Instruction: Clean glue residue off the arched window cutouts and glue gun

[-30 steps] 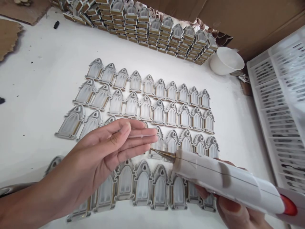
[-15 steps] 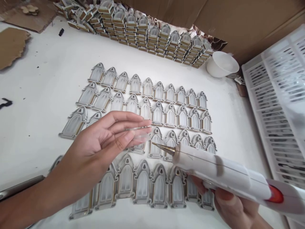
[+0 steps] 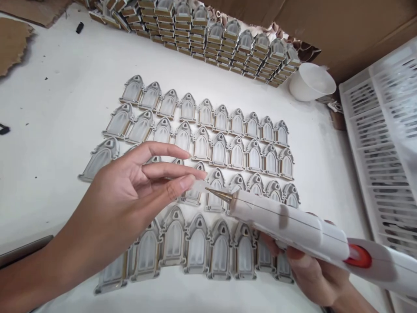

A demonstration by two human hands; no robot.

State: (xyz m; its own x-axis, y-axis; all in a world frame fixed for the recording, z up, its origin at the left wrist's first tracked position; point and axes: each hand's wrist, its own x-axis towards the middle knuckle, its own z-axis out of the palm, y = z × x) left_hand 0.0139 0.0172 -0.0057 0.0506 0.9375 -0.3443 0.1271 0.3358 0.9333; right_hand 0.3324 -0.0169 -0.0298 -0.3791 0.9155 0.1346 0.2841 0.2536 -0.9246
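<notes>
Between thumb and fingers, my left hand [image 3: 140, 187] pinches a small translucent piece [image 3: 200, 186], partly hidden by the fingertips. My right hand [image 3: 316, 274] is wrapped round a white hot glue gun [image 3: 286, 221] with a red part near its back. The gun's pointed metal nozzle [image 3: 220, 194] reaches the near end of the translucent piece; whether they touch I cannot tell. Beneath both hands lie rows of small grey arched window-shaped pieces [image 3: 197, 245] with pale centres and brownish edges. My left hand covers some of the third row.
Tall stacks of similar arched pieces [image 3: 192, 37] line the back of the white table [image 3: 65, 108]. A white plastic cup [image 3: 312, 81] stands beside a white slotted crate [image 3: 368, 130] on the right. Torn cardboard [image 3: 13, 45] lies at far left; a cardboard wall [image 3: 352, 30] rises behind.
The glue gun has shifted slightly left and up, bringing its nozzle to the translucent piece. My left index finger has lifted away from the other fingers. The whole view has shifted a little.
</notes>
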